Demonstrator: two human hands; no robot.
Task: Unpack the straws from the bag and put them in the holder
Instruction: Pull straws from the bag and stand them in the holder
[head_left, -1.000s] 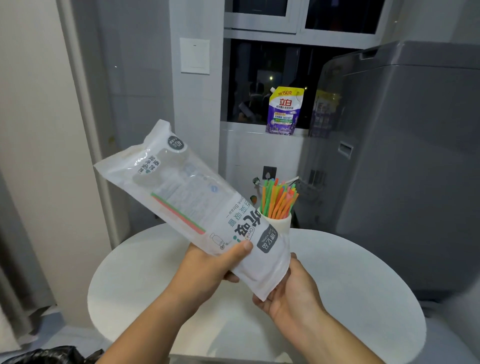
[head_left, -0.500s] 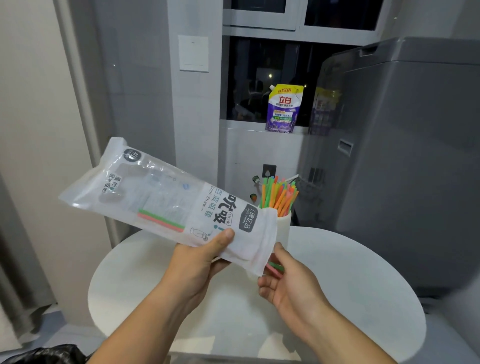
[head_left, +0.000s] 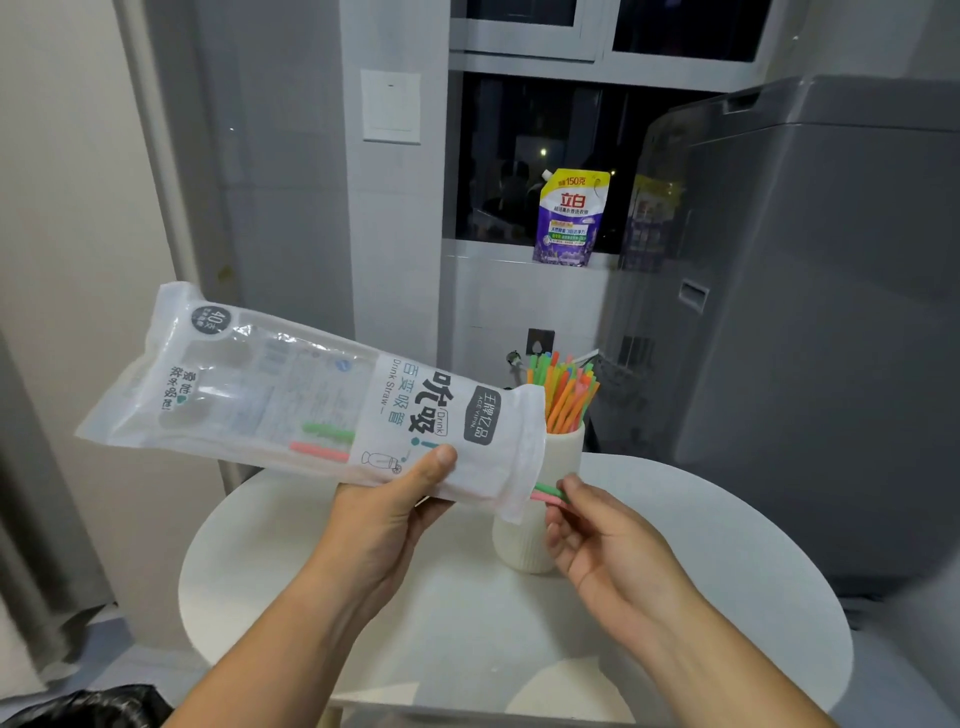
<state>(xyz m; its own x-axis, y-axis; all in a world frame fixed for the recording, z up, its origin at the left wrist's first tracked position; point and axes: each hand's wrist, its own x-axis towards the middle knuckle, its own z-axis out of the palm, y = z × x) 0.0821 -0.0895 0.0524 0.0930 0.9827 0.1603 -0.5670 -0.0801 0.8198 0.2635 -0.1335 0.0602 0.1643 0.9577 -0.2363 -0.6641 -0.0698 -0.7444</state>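
Two loose straws, one green and one pink, are all that shows inside the straw bag, and their ends poke from its open mouth just left of the right hand. In the head view the left hand grips the bag from below near that mouth, thumb pressed on the printed front, with the long sealed end rising up and away to its left. I judge the tilt is there so the straws slide down toward the opening. The right hand sits just beside the mouth, its fingertips closing in a pinch on the protruding ends, apparently to draw them out. The ribbed white holder stands on the round white table directly behind the gap between the hands, already packed with an upright bundle of straws in orange and green, so the carry should be short. The task looks nearly done. Well beyond the hands a purple detergent pouch leans on the window sill, and a grey washing machine fills the space beyond the right hand.
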